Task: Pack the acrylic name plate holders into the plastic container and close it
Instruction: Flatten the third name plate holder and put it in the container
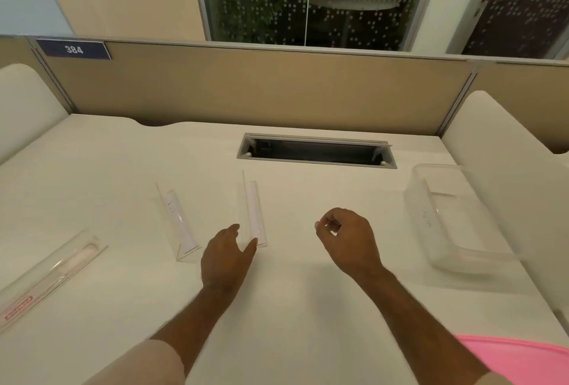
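On the white worktop (292, 307) the left hand (226, 257) reaches forward with its fingers (250, 249) fairly straight and spread, holding nothing; the thumb tip touches, or all but touches, the near end of the middle name plate holder (253, 214), which runs away from the fingertips toward the cable slot (317, 150). A second name plate holder (180, 226) lies just to the left of those fingers, apart from them. A third name plate holder (52, 277) lies well to their left, near the worktop's edge. The right hand (346, 240) hovers with loosely curled fingers (326, 226) and grips nothing. The clear plastic container (455, 218) stands open well to the right of the right fingers, with one holder seemingly inside. A pink lid (520, 360) lies near the right forearm.
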